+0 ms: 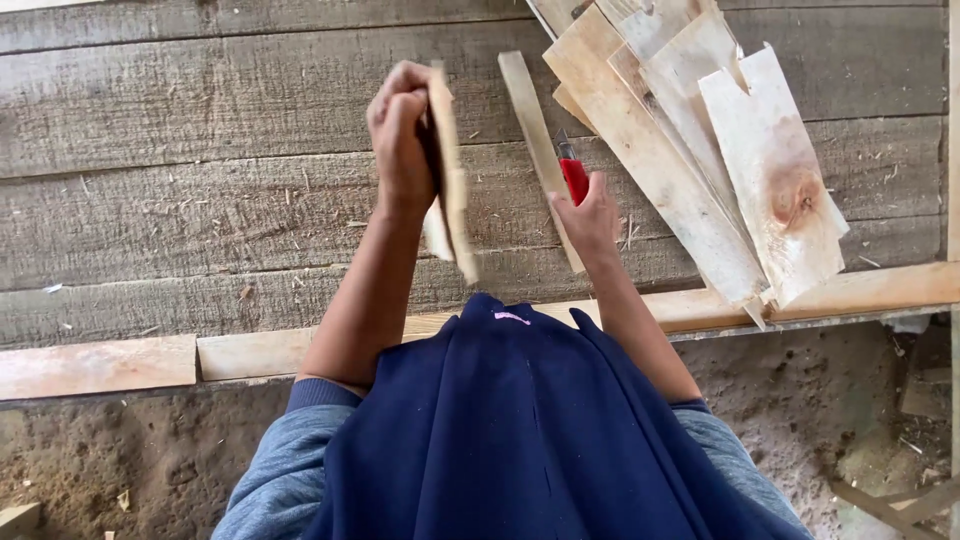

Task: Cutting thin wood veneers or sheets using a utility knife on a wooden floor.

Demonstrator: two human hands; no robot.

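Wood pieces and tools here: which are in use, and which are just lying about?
In use:
left hand holding a thin wood piece
right hand gripping a red-handled knife

Lying about:
pile of wood offcuts
narrow strip
plank bench

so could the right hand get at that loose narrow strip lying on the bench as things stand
Probably, but not freely. The narrow wood strip lies bare on the bench just beside the right hand, nothing between them. That hand is already closed on a red-handled cutter, so its fingers are occupied.
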